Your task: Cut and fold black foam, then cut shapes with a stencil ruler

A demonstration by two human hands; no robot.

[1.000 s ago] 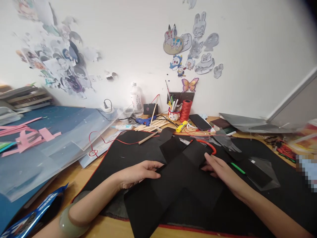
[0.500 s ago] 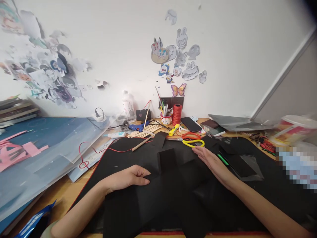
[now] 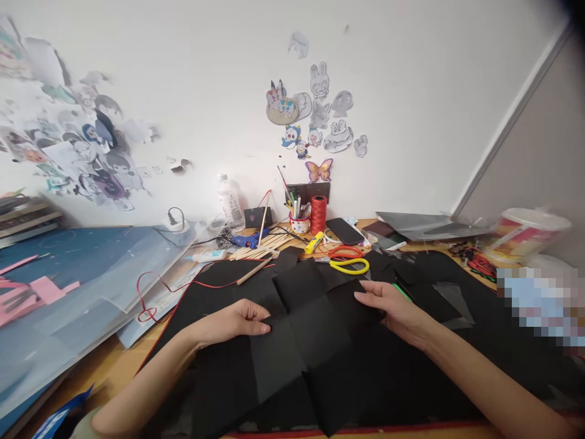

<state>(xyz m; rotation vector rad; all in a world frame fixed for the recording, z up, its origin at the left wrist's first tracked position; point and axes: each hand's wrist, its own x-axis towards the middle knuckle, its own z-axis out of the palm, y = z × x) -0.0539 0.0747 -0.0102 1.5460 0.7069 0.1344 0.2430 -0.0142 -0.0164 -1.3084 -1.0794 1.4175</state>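
A creased sheet of black paper (image 3: 299, 335) with flaps is held above the black mat (image 3: 439, 378). My left hand (image 3: 244, 320) pinches its left side between thumb and fingers. At its right side, my right hand (image 3: 395, 308) closes thumb and fingers on a corner. Where the sheet's dark edges end against the mat is hard to make out. Just beyond the sheet lie scissors with yellow handles (image 3: 351, 266). A green strip (image 3: 403, 291) shows beside my right hand, and a brown stick (image 3: 253, 271) lies past my left hand.
Along the wall stand a bottle (image 3: 230, 204), a pen cup (image 3: 300, 223) and a red thread spool (image 3: 319, 214). A phone (image 3: 343, 231), a glue stick (image 3: 314, 242) and wooden sticks (image 3: 269, 241) lie nearby. A tub (image 3: 528, 235) stands right; pink paper (image 3: 39, 299) lies left.
My right hand has gone from flat and outstretched to gripping the black paper's right side. The paper is more spread out and tilted up. My view has shifted slightly.
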